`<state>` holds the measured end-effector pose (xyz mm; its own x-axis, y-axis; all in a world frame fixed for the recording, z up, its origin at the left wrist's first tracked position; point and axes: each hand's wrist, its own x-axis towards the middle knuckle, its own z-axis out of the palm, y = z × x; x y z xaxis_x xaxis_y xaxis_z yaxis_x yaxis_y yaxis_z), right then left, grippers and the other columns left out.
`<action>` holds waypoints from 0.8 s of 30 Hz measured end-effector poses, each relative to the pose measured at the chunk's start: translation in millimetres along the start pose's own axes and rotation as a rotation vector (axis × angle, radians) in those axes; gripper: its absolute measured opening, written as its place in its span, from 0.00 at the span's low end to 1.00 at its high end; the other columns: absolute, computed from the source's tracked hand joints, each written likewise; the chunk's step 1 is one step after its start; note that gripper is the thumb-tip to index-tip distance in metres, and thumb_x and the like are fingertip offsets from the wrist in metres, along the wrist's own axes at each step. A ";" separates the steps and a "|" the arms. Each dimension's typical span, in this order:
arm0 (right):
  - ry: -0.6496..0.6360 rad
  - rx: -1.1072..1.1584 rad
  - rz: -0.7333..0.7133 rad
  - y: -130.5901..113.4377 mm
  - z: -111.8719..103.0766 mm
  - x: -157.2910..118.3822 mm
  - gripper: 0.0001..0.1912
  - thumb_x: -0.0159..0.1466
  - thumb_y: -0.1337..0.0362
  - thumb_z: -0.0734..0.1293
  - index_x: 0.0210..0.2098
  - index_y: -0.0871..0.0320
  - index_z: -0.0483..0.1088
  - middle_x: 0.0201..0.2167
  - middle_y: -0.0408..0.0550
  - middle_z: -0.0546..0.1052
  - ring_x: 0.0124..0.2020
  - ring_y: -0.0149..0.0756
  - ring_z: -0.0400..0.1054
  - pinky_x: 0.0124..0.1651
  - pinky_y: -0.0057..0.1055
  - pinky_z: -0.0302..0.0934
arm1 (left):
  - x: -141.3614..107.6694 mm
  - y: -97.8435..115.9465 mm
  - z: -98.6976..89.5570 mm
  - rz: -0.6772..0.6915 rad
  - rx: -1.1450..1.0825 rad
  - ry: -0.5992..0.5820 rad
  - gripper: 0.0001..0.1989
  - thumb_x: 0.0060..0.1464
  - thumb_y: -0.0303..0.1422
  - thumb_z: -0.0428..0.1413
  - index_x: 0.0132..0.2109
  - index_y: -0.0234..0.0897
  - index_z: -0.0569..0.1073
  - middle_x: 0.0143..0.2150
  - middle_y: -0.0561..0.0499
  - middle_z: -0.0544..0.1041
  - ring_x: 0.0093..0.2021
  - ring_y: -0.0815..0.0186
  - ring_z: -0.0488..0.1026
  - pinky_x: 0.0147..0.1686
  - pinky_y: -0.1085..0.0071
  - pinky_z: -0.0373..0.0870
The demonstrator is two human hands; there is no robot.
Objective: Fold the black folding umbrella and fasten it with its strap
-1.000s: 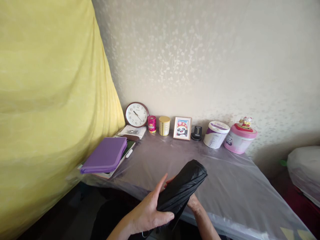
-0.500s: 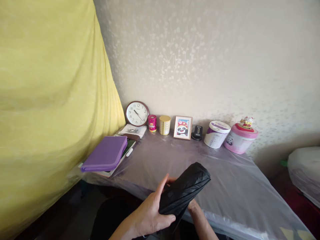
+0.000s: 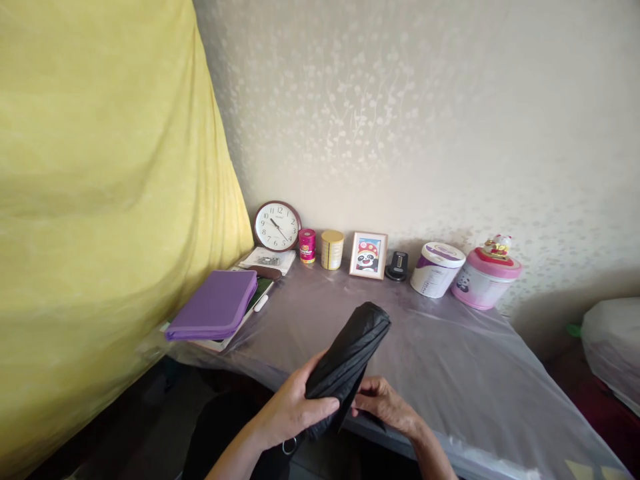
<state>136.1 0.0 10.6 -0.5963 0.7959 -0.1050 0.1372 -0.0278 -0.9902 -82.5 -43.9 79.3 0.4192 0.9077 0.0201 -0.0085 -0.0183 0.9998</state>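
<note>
A folded black umbrella (image 3: 345,357) slants up and away over the front edge of the table. My left hand (image 3: 295,410) is wrapped around its lower part, the thumb lying across the near side. A metal ring (image 3: 289,446) shows below that hand. To the right of the umbrella, my right hand (image 3: 383,403) is closed in a pinch at a loose dark edge of its fabric. The fingertips partly hide what they pinch; it looks like a flap or strap.
A plastic-covered table (image 3: 450,360) spreads ahead. At left lies a purple folder (image 3: 215,303). Along the wall stand a clock (image 3: 277,225), a pink can (image 3: 307,247), a yellow-lidded tin (image 3: 332,251), a picture frame (image 3: 369,255), a black object (image 3: 397,265) and two tubs (image 3: 436,272).
The umbrella has shifted left and turned more upright in my left hand. My right hand has come out from behind it and now pinches at its right side.
</note>
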 end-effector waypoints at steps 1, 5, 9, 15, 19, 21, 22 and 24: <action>0.005 0.019 0.045 0.3 -3.5 -4.0 0.14 0.55 0.54 0.68 0.24 0.59 0.74 0.20 0.42 0.73 0.22 0.27 0.62 0.29 0.25 0.57 | 0.9 -0.8 -1.8 -0.003 -0.014 0.009 0.33 0.46 0.29 0.56 0.60 0.42 0.57 0.53 0.52 0.70 0.51 0.61 0.67 0.51 0.65 0.63; 0.102 0.152 0.042 -6.0 -13.2 -15.9 0.14 0.54 0.57 0.70 0.37 0.57 0.73 0.18 0.38 0.71 0.20 0.25 0.61 0.29 0.24 0.54 | 4.7 -6.0 -7.8 -0.016 -0.002 0.094 0.28 0.48 0.31 0.55 0.58 0.41 0.61 0.50 0.52 0.72 0.50 0.61 0.67 0.50 0.67 0.63; 0.184 0.217 -0.032 -20.5 -10.8 -18.9 0.11 0.54 0.59 0.70 0.34 0.57 0.73 0.22 0.41 0.75 0.25 0.28 0.65 0.34 0.27 0.57 | 9.9 -11.8 -10.0 -0.065 0.029 0.178 0.26 0.48 0.31 0.55 0.56 0.41 0.63 0.48 0.53 0.73 0.48 0.62 0.68 0.48 0.68 0.64; 0.197 0.184 -0.112 -28.2 -6.0 -13.0 0.08 0.58 0.64 0.65 0.35 0.55 0.76 0.32 0.46 0.78 0.35 0.32 0.68 0.41 0.28 0.59 | 15.9 -16.8 -11.2 -0.106 0.051 0.207 0.26 0.46 0.32 0.56 0.55 0.40 0.64 0.46 0.53 0.74 0.48 0.61 0.69 0.48 0.68 0.63; 0.234 0.189 -0.133 -26.8 -2.7 -4.5 0.09 0.57 0.62 0.67 0.37 0.51 0.76 0.35 0.43 0.78 0.41 0.34 0.69 0.49 0.30 0.58 | 22.0 -18.5 -12.4 -0.123 0.086 0.214 0.25 0.46 0.33 0.55 0.53 0.39 0.65 0.44 0.52 0.74 0.45 0.61 0.70 0.45 0.68 0.65; 0.250 0.199 -0.163 -24.9 -1.3 -0.2 0.08 0.56 0.61 0.68 0.36 0.51 0.76 0.34 0.43 0.78 0.41 0.34 0.69 0.49 0.31 0.59 | 25.5 -18.6 -12.5 -0.144 0.106 0.214 0.24 0.46 0.33 0.55 0.53 0.39 0.66 0.42 0.52 0.75 0.43 0.62 0.70 0.43 0.68 0.65; 0.258 0.200 -0.173 -23.4 -1.0 1.7 0.08 0.56 0.60 0.69 0.36 0.50 0.76 0.34 0.43 0.78 0.40 0.34 0.70 0.49 0.32 0.60 | 27.1 -18.5 -12.4 -0.149 0.114 0.212 0.24 0.46 0.33 0.55 0.52 0.38 0.66 0.42 0.52 0.75 0.43 0.62 0.70 0.43 0.68 0.65; 0.270 0.186 -0.180 -19.5 -1.4 4.9 0.08 0.56 0.58 0.68 0.36 0.50 0.76 0.35 0.43 0.78 0.41 0.35 0.70 0.50 0.33 0.60 | 29.9 -18.4 -12.3 -0.144 0.130 0.201 0.23 0.46 0.34 0.54 0.52 0.37 0.66 0.41 0.52 0.74 0.42 0.63 0.70 0.42 0.69 0.65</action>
<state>131.6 5.3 29.5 -0.3642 0.9282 0.0759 -0.1120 0.0372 -0.9930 -81.0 -11.3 61.5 0.2191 0.9696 -0.1091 0.1602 0.0746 0.9843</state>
